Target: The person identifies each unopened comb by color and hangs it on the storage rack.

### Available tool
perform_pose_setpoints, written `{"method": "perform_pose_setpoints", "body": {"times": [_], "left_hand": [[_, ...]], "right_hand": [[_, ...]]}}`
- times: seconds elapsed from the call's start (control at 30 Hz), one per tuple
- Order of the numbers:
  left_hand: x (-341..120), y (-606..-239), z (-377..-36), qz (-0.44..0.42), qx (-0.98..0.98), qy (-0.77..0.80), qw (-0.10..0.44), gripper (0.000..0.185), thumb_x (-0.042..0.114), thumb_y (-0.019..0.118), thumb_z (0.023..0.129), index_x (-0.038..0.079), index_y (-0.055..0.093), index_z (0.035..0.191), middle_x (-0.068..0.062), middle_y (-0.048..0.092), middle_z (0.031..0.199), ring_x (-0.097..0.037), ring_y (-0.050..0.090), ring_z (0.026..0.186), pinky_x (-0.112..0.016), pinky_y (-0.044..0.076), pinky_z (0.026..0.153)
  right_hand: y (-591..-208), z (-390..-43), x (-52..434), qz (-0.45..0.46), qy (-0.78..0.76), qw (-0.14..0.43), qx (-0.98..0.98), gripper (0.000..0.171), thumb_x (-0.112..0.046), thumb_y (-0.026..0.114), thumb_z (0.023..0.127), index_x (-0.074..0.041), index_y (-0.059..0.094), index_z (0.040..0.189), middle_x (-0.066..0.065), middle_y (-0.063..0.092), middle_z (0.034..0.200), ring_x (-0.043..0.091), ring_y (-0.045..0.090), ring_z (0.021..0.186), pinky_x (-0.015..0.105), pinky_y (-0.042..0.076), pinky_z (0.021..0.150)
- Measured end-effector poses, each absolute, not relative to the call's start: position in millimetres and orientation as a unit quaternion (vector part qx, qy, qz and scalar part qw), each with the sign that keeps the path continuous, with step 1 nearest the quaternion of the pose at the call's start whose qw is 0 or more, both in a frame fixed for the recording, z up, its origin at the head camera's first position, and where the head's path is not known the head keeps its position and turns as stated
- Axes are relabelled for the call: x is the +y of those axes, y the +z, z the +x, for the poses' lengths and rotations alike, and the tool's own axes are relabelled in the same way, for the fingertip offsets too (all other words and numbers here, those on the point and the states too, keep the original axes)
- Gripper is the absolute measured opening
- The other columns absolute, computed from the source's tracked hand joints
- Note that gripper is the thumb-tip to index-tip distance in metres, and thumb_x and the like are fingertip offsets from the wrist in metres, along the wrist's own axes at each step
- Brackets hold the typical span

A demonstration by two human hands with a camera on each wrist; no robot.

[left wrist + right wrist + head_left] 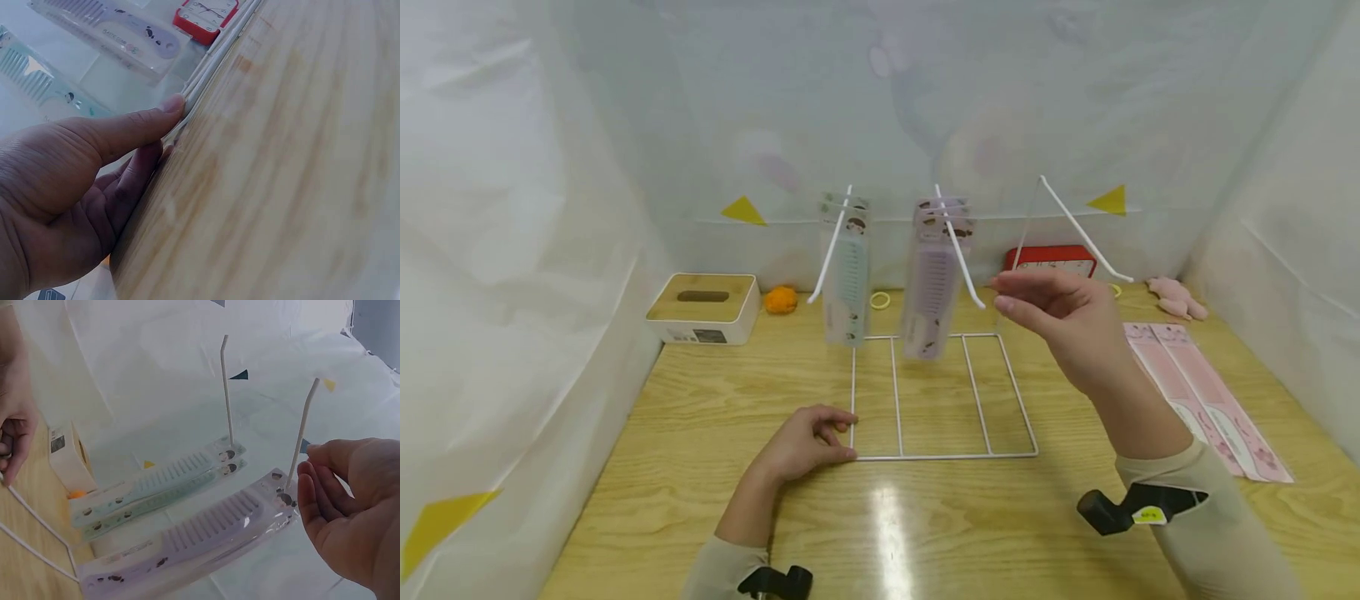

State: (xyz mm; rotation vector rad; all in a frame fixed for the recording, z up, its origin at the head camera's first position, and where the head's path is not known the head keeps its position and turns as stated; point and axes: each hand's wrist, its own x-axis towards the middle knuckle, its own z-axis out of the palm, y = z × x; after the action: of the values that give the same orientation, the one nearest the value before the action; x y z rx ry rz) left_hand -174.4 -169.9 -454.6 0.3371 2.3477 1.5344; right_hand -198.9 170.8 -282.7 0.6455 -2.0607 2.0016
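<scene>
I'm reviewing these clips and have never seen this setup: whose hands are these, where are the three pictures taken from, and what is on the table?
A person wears a head camera and one on each wrist. The left hand pinches the corner of a white wire rack on the wooden table. The right hand is raised, open, holding nothing. On the rack's hooks hang green comb packs and purple comb packs; a third hook is bare. Pink packs, a tissue box and a red clock lie around.
</scene>
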Motion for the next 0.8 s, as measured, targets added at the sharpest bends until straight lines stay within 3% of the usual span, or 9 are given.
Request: {"method": "perform_pose_setpoints", "body": {"times": [0.33,0.63,0.8], "left_hand": [[-170.1,-455.5,-174.1,0.122,0.827,0.528,0.148,0.044,0.011,0.085,0.079,0.002,0.07,0.12,-0.014,0.066,0.109,-0.015,0.061,0.079,-0.023,0.05,0.068],[-172.0,-453.8,-173.0,0.12,0.83,0.524,0.148,0.044,0.012,0.084,0.08,0.002,0.069,0.121,-0.015,0.066,0.11,-0.014,0.062,0.079,-0.023,0.05,0.069],[-171.3,-453.0,-173.7,0.126,0.829,0.524,0.152,0.044,0.012,0.084,0.081,0.002,0.069,0.121,-0.014,0.066,0.109,-0.015,0.061,0.08,-0.023,0.05,0.069]], "right_hand": [[-341.5,-200.6,220.2,0.207,0.593,0.049,-0.776,0.021,-0.001,0.072,0.09,0.003,0.071,0.111,-0.008,0.076,0.104,0.005,0.071,0.088,0.02,0.056,0.075],[-399.1,-238.3,279.6,0.226,0.495,0.03,-0.839,0.026,0.001,0.07,0.09,0.0,0.07,0.116,-0.016,0.073,0.105,0.0,0.069,0.092,0.019,0.056,0.075],[-421.3,-256.8,323.4,0.206,0.423,0.028,-0.882,0.027,-0.009,0.071,0.093,-0.003,0.07,0.12,0.001,0.075,0.109,-0.002,0.066,0.092,0.013,0.052,0.078]]}}
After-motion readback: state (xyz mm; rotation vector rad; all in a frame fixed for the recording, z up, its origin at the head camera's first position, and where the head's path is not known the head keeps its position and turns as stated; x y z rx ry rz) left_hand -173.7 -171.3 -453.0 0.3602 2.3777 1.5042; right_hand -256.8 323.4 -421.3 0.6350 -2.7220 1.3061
